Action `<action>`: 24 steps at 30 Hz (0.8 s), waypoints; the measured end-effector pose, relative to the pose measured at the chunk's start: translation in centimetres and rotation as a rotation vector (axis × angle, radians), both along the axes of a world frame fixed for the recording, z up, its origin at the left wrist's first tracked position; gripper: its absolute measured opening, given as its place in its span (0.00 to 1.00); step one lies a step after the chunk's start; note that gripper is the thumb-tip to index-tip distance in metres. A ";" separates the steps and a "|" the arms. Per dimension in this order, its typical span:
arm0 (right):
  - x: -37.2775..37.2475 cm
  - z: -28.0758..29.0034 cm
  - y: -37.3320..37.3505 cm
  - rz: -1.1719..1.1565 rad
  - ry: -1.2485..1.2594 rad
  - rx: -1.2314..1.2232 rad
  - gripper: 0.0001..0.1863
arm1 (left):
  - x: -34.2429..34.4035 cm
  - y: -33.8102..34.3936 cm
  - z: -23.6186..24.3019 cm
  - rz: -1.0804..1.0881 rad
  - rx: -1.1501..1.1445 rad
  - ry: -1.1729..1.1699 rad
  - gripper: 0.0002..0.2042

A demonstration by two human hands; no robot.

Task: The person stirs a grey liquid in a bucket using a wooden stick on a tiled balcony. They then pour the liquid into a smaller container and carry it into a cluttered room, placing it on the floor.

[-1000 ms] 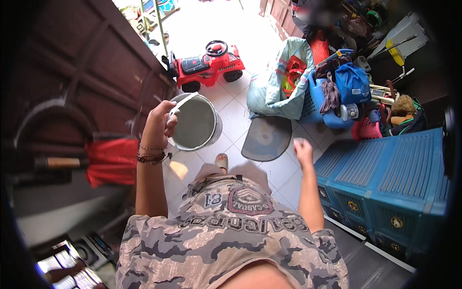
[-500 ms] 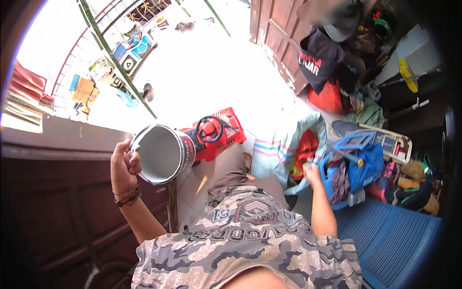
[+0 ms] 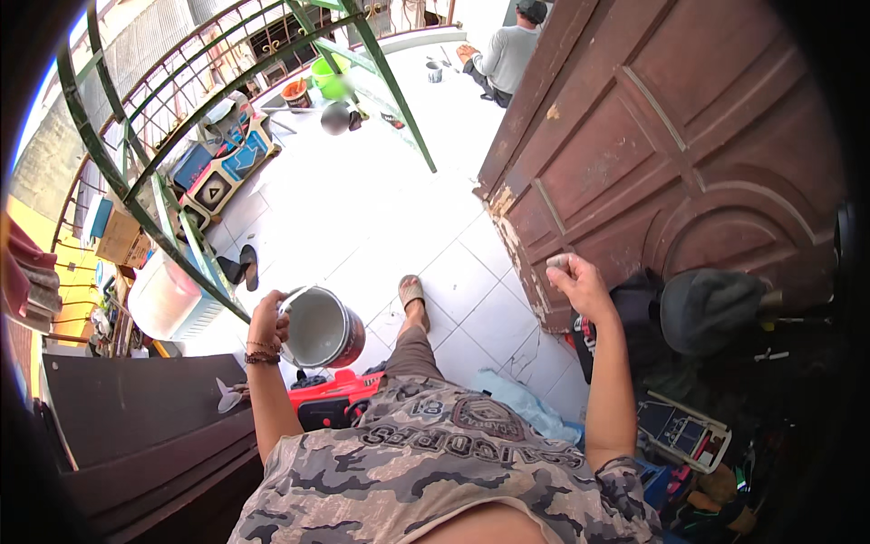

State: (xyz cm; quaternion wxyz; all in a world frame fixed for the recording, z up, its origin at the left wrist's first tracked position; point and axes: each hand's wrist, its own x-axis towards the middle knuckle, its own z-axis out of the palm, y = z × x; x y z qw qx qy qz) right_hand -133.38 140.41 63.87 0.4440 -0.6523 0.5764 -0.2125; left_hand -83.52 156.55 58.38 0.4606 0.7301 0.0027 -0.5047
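My left hand (image 3: pixel 268 323) is closed on a bucket (image 3: pixel 319 328), gripping it at its pale handle beside the rim. The bucket tilts so that its greyish inside shows; no contents can be made out. My right hand (image 3: pixel 582 286) is raised on the other side, fingers curled, in front of the brown panelled door (image 3: pixel 625 163). Something greyish shows at its fingertips, too small to name. A red ride-on toy (image 3: pixel 340 392) lies below the bucket, partly covered by my body.
One sandalled foot (image 3: pixel 412 292) stands on white floor tiles. Left are a green metal frame (image 3: pixel 399 95), dark slippers (image 3: pixel 243 263) and a clear plastic tub (image 3: pixel 172 290). A person (image 3: pixel 507 59) sits beyond the doorway near a small can (image 3: pixel 434 71). A cap (image 3: pixel 711 308) hangs right.
I have stepped forward into the doorway, carrying the bucket past the red toy. My right hand has left the light blue sack and risen near the door. The seated person now shows.
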 end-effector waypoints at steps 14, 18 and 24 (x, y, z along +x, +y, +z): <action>10.3 -10.8 -49.7 -0.245 -0.171 0.429 0.09 | 7.7 -32.3 -6.4 0.271 0.065 0.076 0.10; 18.7 -12.5 -69.5 -0.121 -0.283 0.411 0.10 | 5.5 -37.3 -10.3 0.376 0.106 0.006 0.10; 17.9 -16.5 -89.1 0.092 0.361 0.403 0.14 | 4.8 -45.5 -10.4 0.476 0.250 -0.076 0.08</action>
